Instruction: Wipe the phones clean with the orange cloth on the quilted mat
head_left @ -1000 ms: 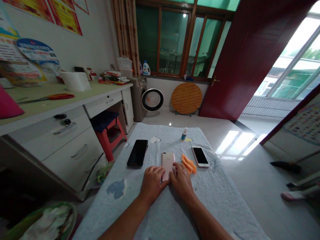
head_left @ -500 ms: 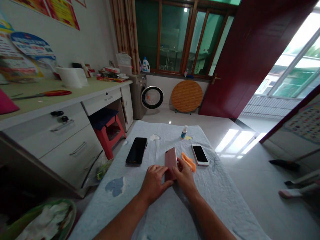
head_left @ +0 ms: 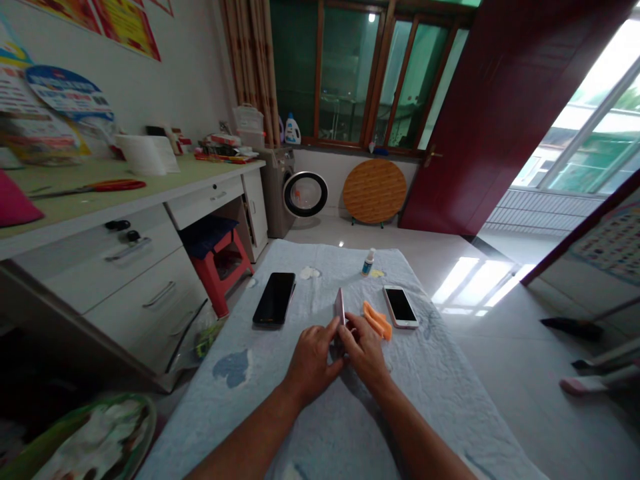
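A pink smartphone (head_left: 340, 306) stands nearly edge-on between my hands, over the middle of the cloth-covered table. My left hand (head_left: 311, 357) grips its left side with fingers and thumb. On the other side my right hand (head_left: 367, 343) pinches it, the thumb in front and the fingers partly hidden behind. An orange cloth (head_left: 377, 320) lies crumpled just beyond my right hand. To the right is a white phone (head_left: 401, 307) with a dark screen, lying flat. A larger black phone (head_left: 275, 299) lies flat to the left.
A small spray bottle (head_left: 369, 263) stands near the far edge of the blue cloth (head_left: 280, 427). Left of the table are a red stool (head_left: 220, 267) and a white desk (head_left: 135, 267). A washing machine (head_left: 277, 193) with its round door open stands farther back.
The pink phone has turned from showing its broad back to nearly edge-on. Both hands still hold it, with fingers slightly shifted. The other phones and the orange cloth stay put.
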`<state>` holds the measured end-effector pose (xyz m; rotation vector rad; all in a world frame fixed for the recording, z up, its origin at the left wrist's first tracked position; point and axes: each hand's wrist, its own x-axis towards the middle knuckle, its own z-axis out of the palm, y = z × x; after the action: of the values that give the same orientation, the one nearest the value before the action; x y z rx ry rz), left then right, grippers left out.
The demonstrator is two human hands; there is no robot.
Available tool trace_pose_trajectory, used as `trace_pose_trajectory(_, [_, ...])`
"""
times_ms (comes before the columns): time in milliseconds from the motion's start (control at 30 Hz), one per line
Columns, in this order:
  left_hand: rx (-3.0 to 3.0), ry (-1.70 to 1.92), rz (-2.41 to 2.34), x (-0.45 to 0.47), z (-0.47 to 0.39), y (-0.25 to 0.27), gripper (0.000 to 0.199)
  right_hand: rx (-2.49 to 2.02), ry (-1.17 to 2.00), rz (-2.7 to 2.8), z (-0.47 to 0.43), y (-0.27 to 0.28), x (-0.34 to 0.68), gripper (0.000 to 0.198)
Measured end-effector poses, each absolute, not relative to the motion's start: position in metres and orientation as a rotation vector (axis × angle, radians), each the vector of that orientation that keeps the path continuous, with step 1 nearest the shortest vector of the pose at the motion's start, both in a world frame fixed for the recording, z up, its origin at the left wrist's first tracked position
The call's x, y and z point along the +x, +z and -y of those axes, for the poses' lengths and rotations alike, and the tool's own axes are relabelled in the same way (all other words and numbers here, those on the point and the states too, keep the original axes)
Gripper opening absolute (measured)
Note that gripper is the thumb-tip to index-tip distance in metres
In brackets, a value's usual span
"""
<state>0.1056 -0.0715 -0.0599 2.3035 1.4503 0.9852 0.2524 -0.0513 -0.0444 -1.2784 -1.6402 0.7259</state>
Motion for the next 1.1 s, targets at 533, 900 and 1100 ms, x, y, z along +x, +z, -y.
trace_pose_trajectory(533, [2.052,1.088,-1.503,0.103,0.072,-0.058,0.067,-1.278,0.674,1.784,0.052,-0.045,0.252,0.032])
trace_pose_trajectory(900, [1.659,1.075,-1.417,0.108,0.079,-0.043,0.057,-1.459,0.485,1.932,0.056,-0.053,0.242,0.036])
trace_pose_trajectory(1100, [1.458,1.237,-1.211,0.113,0.08,-0.045,0.055,-1.381,0.598,1.777,0.057,-0.048,0.242,0.041])
